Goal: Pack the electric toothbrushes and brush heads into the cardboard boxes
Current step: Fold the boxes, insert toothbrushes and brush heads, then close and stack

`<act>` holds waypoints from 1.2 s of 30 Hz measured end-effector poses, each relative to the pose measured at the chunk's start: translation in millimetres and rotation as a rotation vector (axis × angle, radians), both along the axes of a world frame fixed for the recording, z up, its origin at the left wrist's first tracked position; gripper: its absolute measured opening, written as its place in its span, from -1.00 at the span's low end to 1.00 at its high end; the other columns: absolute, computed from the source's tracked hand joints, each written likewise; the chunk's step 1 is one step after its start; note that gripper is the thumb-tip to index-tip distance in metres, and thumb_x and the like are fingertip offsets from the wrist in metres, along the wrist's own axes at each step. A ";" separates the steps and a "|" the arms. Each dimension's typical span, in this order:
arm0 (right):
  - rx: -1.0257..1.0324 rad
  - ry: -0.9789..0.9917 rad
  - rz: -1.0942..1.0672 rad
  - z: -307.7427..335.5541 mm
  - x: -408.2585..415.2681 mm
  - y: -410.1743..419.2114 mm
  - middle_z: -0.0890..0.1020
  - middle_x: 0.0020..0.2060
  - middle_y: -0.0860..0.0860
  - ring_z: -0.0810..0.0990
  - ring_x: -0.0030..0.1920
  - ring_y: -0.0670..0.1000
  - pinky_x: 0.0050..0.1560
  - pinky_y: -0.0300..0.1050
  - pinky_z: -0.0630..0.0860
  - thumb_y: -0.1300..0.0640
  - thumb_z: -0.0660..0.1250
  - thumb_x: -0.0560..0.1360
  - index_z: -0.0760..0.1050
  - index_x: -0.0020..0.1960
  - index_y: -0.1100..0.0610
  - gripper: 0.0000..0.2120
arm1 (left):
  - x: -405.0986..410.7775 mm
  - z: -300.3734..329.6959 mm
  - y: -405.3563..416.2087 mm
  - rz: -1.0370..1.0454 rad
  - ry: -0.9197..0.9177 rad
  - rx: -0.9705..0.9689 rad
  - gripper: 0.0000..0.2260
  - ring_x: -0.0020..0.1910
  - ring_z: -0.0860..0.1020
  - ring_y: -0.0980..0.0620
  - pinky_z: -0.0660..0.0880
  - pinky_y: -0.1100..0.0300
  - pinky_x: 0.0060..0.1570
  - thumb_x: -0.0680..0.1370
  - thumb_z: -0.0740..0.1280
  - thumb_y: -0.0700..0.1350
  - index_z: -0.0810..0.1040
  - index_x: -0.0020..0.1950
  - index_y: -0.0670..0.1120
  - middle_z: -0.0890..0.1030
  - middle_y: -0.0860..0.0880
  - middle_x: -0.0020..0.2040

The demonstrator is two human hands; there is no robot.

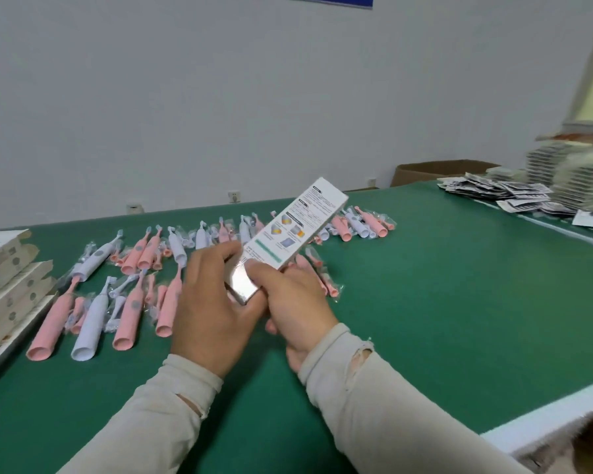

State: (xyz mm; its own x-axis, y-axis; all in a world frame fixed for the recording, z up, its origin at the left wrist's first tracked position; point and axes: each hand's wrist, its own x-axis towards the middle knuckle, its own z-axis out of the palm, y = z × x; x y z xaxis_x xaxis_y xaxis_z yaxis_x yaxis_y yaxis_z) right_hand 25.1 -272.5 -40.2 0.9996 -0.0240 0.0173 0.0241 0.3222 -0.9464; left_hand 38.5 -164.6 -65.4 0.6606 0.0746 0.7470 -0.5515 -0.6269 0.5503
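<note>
A long white printed cardboard box [297, 225] is held tilted above the green table [442, 285], its far end raised. My left hand [213, 306] grips its near end from the left, and my right hand [293, 302] pinches the near end flap from the right. Pink toothbrushes [50, 325] and white toothbrushes [91, 323] lie in rows on the table beyond and left of my hands. Small brush heads in clear bags [117, 311] lie among them. What the box holds is hidden.
Several cardboard boxes [4, 285] are stacked at the left table edge. Piles of printed leaflets [507, 196] and stacked flat cartons [569, 172] sit at the far right. A brown carton [442, 171] stands behind the table. The table's white edge [545, 419] runs near right.
</note>
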 end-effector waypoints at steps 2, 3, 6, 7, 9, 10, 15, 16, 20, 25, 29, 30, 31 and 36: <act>0.046 0.028 -0.095 1.8 1.2 -10.0 0.70 -0.32 -0.03 0.57 -0.50 -0.18 -0.59 -0.39 0.33 0.21 0.40 0.54 0.66 -0.01 0.16 -0.93 | 0.2 3.6 -10.5 -0.090 0.061 0.035 -0.41 0.11 0.38 0.20 0.38 0.29 0.11 0.37 0.53 -0.10 0.42 0.35 -0.07 0.40 0.07 0.15; 0.053 0.047 -0.161 1.7 6.2 -21.0 0.67 -0.38 -0.02 0.55 -0.53 -0.14 -0.61 -0.35 0.32 0.19 0.40 0.54 0.64 -0.02 0.19 -0.92 | 0.3 5.4 -14.1 -0.130 0.092 0.055 -0.37 0.17 0.38 0.18 0.37 0.25 0.18 0.39 0.51 0.02 0.38 0.39 -0.04 0.39 0.09 0.19; -0.065 0.112 -0.455 0.2 32.2 -85.2 0.62 -0.42 0.04 0.49 -0.60 -0.07 -0.60 -0.29 0.33 0.09 0.40 0.54 0.56 -0.08 0.19 -0.85 | -2.2 -1.6 -20.9 -0.182 0.145 0.136 -0.44 0.26 0.34 0.19 0.31 0.15 0.31 0.45 0.36 0.26 0.40 0.38 0.05 0.39 0.14 0.30; -0.142 0.155 -0.551 -1.3 42.2 -114.9 0.65 -0.37 0.07 0.51 -0.58 -0.06 -0.58 -0.27 0.38 0.07 0.41 0.54 0.54 -0.04 0.19 -0.83 | -3.6 -7.9 -20.8 -0.187 0.154 0.145 -0.51 0.25 0.36 0.20 0.33 0.13 0.31 0.48 0.33 0.24 0.45 0.33 0.05 0.41 0.16 0.28; -0.266 0.254 -0.713 -6.6 53.9 -171.8 0.68 -0.28 0.12 0.56 -0.51 0.01 -0.47 -0.15 0.52 0.04 0.40 0.53 0.52 0.08 0.21 -0.74 | -4.3 -22.5 -18.7 -0.207 0.156 0.134 -0.67 0.16 0.44 0.21 0.43 0.10 0.26 0.51 0.36 0.12 0.54 0.22 0.03 0.45 0.25 0.18; -0.322 0.310 -0.771 -10.9 56.8 -198.0 0.69 -0.23 0.16 0.58 -0.47 0.06 -0.36 -0.06 0.60 0.04 0.40 0.53 0.52 0.13 0.25 -0.68 | -3.9 -28.3 -18.0 -0.223 0.154 0.117 -0.75 0.10 0.47 0.25 0.48 0.10 0.21 0.51 0.39 0.05 0.57 0.16 0.04 0.46 0.31 0.12; -0.608 0.571 -0.889 -27.7 65.1 -277.5 0.68 -0.04 0.20 0.67 -0.14 0.16 0.07 -0.05 0.59 0.09 0.32 0.55 0.49 0.26 0.29 -0.64 | -1.9 -29.7 -18.2 -0.274 0.102 0.011 -0.95 0.04 0.52 0.29 0.49 0.22 0.02 0.54 0.35 0.07 0.54 -0.03 0.24 0.51 0.35 0.08; -0.717 0.597 -0.929 -27.8 66.1 -283.0 0.62 0.12 0.20 0.66 0.02 0.16 0.10 -0.08 0.53 0.10 0.33 0.54 0.44 0.32 0.26 -0.60 | -1.0 -29.3 -18.2 -0.277 0.082 0.018 -0.95 0.04 0.52 0.28 0.49 0.25 0.01 0.55 0.36 0.06 0.54 -0.04 0.24 0.52 0.34 0.08; -1.234 0.535 -0.960 -32.7 61.7 -267.9 0.41 0.31 0.16 0.54 0.21 0.27 0.12 0.05 0.49 0.01 0.31 0.52 0.46 0.33 0.13 -0.58 | 2.1 -33.9 -17.7 -0.283 0.073 0.030 -0.80 0.04 0.54 0.24 0.48 0.31 0.02 0.52 0.43 -0.14 0.58 -0.07 0.19 0.53 0.34 0.06; -1.525 0.588 -0.839 -44.7 64.2 -268.2 0.44 0.28 0.11 0.48 0.28 0.22 0.14 0.08 0.51 0.15 0.27 0.56 0.53 0.28 0.18 -0.69 | 2.4 -35.1 -17.5 -0.302 0.088 0.020 -0.83 0.04 0.53 0.23 0.43 0.47 -0.01 0.53 0.44 -0.13 0.59 -0.10 0.17 0.54 0.31 0.06; -1.560 0.549 -0.886 -47.7 66.4 -279.2 0.47 0.24 0.13 0.52 0.24 0.23 0.15 0.08 0.52 0.18 0.30 0.54 0.53 0.27 0.18 -0.69 | 3.6 -35.6 -17.1 -0.303 0.095 0.013 -0.84 0.03 0.54 0.21 0.43 0.49 -0.04 0.52 0.43 -0.17 0.61 -0.10 0.12 0.55 0.30 0.05; -1.556 0.539 -0.895 -47.9 67.0 -280.9 0.48 0.23 0.13 0.52 0.23 0.23 0.15 0.08 0.53 0.19 0.32 0.52 0.54 0.26 0.18 -0.68 | 4.2 -35.8 -17.4 -0.301 0.102 0.014 -0.85 0.02 0.55 0.21 0.43 0.49 -0.05 0.52 0.42 -0.16 0.61 -0.10 0.11 0.55 0.29 0.05; -1.550 0.529 -0.898 -48.3 66.6 -281.5 0.48 0.23 0.13 0.53 0.23 0.24 0.16 0.08 0.53 0.19 0.32 0.51 0.55 0.25 0.18 -0.68 | 4.7 -36.1 -17.7 -0.300 0.109 0.017 -0.86 0.01 0.55 0.20 0.42 0.50 -0.06 0.52 0.42 -0.15 0.61 -0.11 0.11 0.55 0.29 0.05; -1.493 0.473 -0.898 -41.1 53.0 -265.3 0.45 0.27 0.17 0.50 0.24 0.27 0.21 0.10 0.49 0.12 0.28 0.58 0.56 0.27 0.16 -0.70 | 5.7 -36.7 -18.0 -0.279 0.111 0.033 -0.94 -0.02 0.55 0.20 0.42 0.51 -0.06 0.53 0.36 0.01 0.57 -0.13 0.16 0.55 0.28 0.03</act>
